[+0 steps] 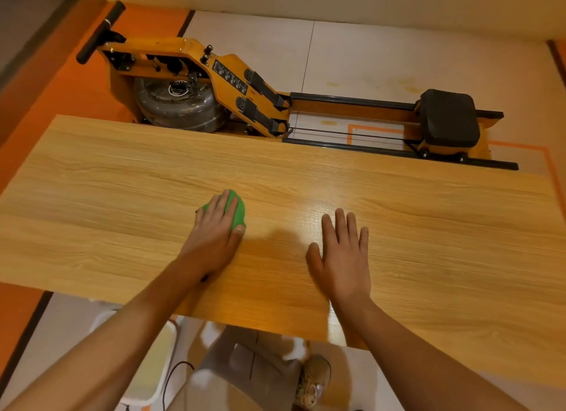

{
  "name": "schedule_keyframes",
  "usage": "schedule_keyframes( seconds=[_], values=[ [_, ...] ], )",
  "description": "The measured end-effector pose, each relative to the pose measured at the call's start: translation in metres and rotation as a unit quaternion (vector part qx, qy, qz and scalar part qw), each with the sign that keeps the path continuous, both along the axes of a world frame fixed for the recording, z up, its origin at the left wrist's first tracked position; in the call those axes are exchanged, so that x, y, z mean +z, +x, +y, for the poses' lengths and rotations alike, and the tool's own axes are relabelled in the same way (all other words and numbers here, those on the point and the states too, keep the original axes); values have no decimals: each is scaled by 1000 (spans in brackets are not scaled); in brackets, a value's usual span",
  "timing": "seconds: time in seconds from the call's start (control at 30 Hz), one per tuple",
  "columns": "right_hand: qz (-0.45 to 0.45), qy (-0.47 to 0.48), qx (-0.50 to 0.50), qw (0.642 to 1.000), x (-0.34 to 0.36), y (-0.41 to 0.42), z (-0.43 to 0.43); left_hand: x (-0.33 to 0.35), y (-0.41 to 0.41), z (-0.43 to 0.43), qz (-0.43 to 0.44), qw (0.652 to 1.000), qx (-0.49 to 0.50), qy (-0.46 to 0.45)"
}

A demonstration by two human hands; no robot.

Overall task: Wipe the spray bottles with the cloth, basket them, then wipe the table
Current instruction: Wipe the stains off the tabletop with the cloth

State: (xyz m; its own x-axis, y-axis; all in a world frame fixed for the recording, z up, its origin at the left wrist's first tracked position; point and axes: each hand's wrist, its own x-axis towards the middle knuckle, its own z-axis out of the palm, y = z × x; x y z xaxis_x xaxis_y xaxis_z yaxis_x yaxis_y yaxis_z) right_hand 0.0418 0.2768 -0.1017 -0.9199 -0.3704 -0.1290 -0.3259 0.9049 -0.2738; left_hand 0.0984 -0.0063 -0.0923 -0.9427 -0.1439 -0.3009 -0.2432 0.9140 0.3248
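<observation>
Green cloth (238, 212) is pressed on the worktop (413, 196) centre under the left hand (216, 231), fingers flat; right hand (344, 259) is laid flat, empty. Table-wipe step is judged underway; sweeping strokes are needed next.

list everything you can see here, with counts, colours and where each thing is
light wood-grain rectangular table: one, pale oak, spans the middle of the view
bunched green cloth: one, green, on the table left of centre, under the left hand
wooden rowing machine: one, orange-brown with black seat and rails, on the floor beyond the table's far edge
round water tank: one, grey-clear, at the rowing machine's left end
white plastic container: one, white, on the floor below the table's near edge, contents unclear
tan lace-up shoe: one, tan, on the floor at the bottom
left hand: one, presses on the cloth
right hand: one, flat on the table, fingers spread, holding nothing
</observation>
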Motion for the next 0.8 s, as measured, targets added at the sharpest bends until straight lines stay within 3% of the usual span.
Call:
schedule_keyframes(
  seconds=[0.37, 0.6, 0.67, 0.8],
  values=[
    [-19, -31, 1, 999, 5, 5, 2, -20, 142, 38, 63, 998, 0, 0],
    [-83, -39, 43, 995, 21, -6, 13, -11, 128, 41, 65, 997, 26, 24],
    [-135, -37, 65, 988, 36, -11, 18, 3, 121, 49, 81, 986, 95, 107],
    [-205, -87, 81, 972, 77, -21, 25, 59, 93, 74, 113, 922, 186, 320]
  ],
)
